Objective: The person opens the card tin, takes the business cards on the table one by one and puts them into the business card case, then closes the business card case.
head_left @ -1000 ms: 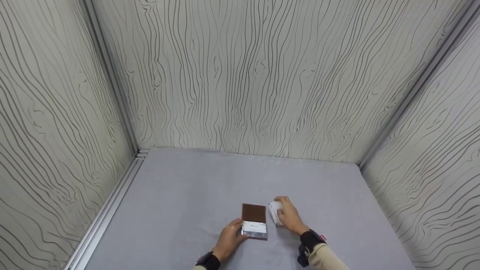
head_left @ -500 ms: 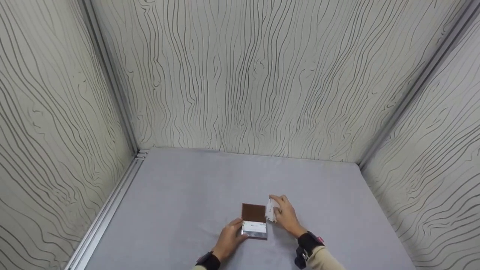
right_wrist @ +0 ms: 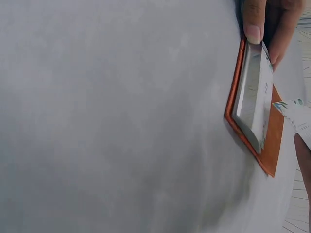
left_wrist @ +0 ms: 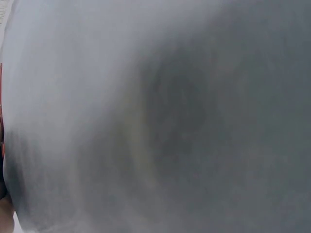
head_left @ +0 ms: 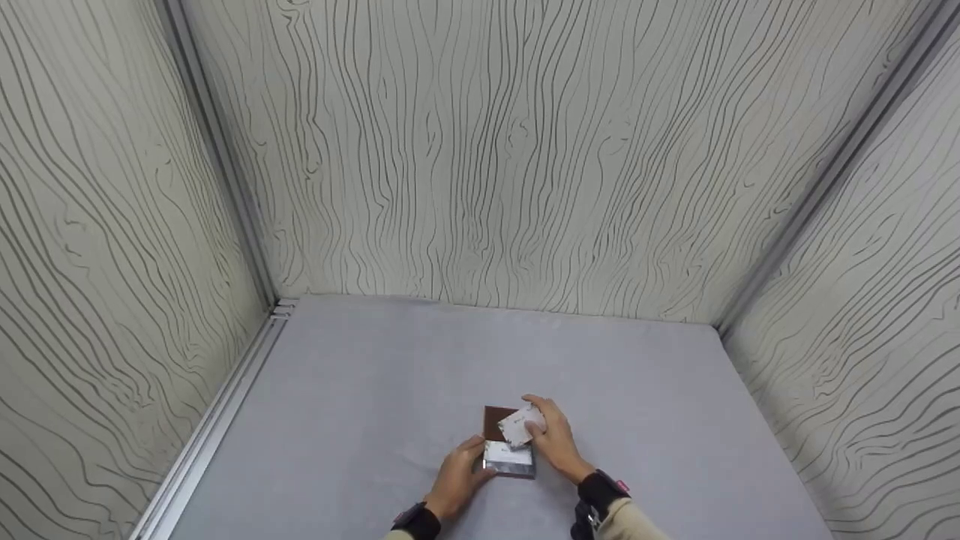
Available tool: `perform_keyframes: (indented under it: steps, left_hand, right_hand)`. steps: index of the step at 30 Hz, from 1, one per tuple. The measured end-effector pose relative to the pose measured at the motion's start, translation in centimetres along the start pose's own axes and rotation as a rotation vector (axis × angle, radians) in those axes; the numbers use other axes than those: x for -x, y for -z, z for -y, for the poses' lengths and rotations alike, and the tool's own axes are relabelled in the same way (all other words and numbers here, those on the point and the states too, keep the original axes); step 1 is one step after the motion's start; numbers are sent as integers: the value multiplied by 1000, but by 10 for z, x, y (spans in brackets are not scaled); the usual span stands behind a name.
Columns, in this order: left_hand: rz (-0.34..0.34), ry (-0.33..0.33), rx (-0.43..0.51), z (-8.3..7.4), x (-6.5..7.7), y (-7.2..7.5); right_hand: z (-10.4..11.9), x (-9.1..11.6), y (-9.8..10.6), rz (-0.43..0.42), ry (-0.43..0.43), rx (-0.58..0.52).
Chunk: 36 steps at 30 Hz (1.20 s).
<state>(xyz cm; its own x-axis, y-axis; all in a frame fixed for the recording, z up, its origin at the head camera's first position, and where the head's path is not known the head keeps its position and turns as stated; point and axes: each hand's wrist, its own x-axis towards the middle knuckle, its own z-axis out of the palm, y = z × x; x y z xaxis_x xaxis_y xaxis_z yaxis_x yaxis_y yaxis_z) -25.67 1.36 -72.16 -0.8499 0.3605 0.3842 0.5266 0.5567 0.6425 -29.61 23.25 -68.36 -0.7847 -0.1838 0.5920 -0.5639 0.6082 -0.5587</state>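
Note:
A brown business card case lies open on the table, its lid folded away from me. White cards printed with leaves lie in its metal tray. My left hand grips the case at its left side, the thumb on the metal tray in the right wrist view. My right hand pinches white business cards tilted above the case, partly covering the lid; how many cards it holds I cannot tell. In the left wrist view only a sliver of the case shows at the left border.
A grey cloth covers the table. Wood-grain patterned panels stand behind and at both sides. A metal rail runs along the left edge. Each wrist wears a black band.
My right hand has moved left with the cards, from beside the case to over it, and the cards have turned more level. My left hand and the case have stayed put.

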Motion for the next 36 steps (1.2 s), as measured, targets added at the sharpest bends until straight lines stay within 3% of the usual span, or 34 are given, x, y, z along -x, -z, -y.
perform_keyframes:
  steps: [11, 16, 25, 36]
  left_hand:
    - [4, 7, 6, 1, -1, -1]
    - [-20, -27, -5, 1, -1, -1]
    - [14, 44, -2, 1, -2, -2]
    - [10, 38, -2, 2, -2, -4]
  right_hand:
    - [5, 7, -12, 107, -188, -99]
    - [2, 10, -16, 134, -217, -99]
    - [-1, 14, -21, 175, -253, -83]
    - [-2, 13, -17, 211, -260, -82]
